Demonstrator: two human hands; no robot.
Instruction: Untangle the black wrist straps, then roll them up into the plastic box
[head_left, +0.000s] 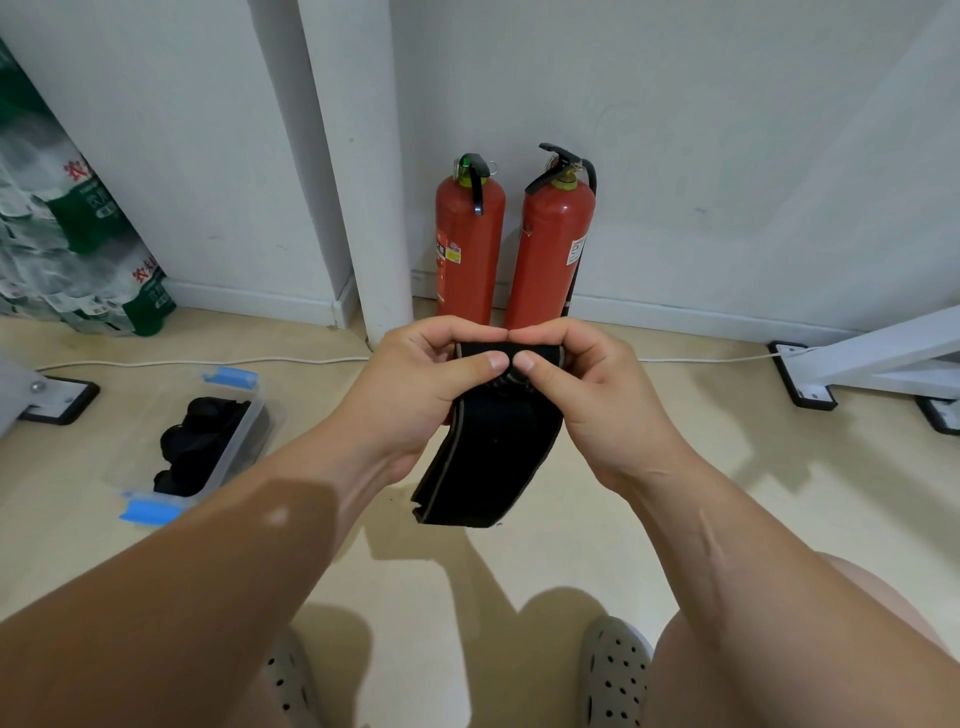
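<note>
A black wrist strap (488, 457) with a pale edge seam hangs in mid-air in front of me. Its top end is partly rolled between both hands. My left hand (431, 379) pinches the roll from the left, thumb on top. My right hand (576, 379) pinches it from the right, with the thumbs nearly touching. The loose tail hangs down toward the floor. On the floor at the left lies a clear plastic box (236, 447) with blue clips, and several rolled black straps (200, 447) are inside it.
Two red fire extinguishers (511, 249) stand against the white wall behind my hands, beside a white pillar (358, 171). Packs of bottled water (67, 234) are stacked at far left. A white cable (208, 360) runs along the floor. White frame legs (878, 358) stand at right.
</note>
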